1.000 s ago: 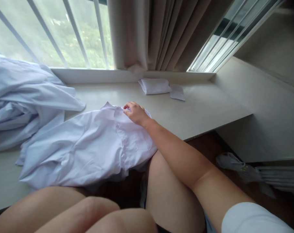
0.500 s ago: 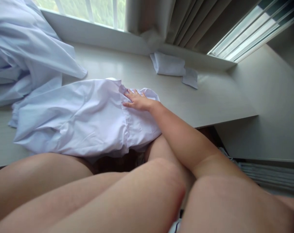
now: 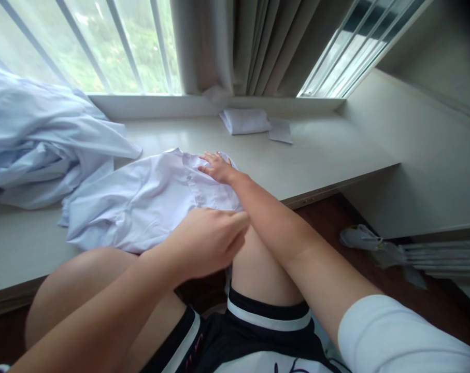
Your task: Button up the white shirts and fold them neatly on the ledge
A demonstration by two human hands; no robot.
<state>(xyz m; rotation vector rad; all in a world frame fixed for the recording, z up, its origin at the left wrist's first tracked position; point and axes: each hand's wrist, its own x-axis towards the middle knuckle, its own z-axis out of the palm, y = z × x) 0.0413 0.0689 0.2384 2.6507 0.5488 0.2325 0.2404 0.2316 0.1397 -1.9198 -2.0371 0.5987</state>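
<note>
Legs (image 3: 71, 285) and shorts (image 3: 215, 336) come nearest, on the near side of the shirt (image 3: 160, 191), which lies spread and creased on the counter (image 3: 328, 150). The left hand (image 3: 213, 238) hangs before the shirt's near right part, curled into a fist; whether it pinches anything cannot be told. The right hand (image 3: 218, 169) rests on the shirt's far right end, released, fingers spread. A pile (image 3: 32, 140) of cloth crowds the shirt's left end. Past the shirt's far right corner lie a folded cloth (image 3: 244, 122) and a scrap (image 3: 280, 131), the curtain (image 3: 273, 46) behind them. Half a second ago no fist covered the shirt; the right hand was spread on the same end. Bare counter runs right of the shirt, its front edge slanting away over dark floor (image 3: 324, 217).
</note>
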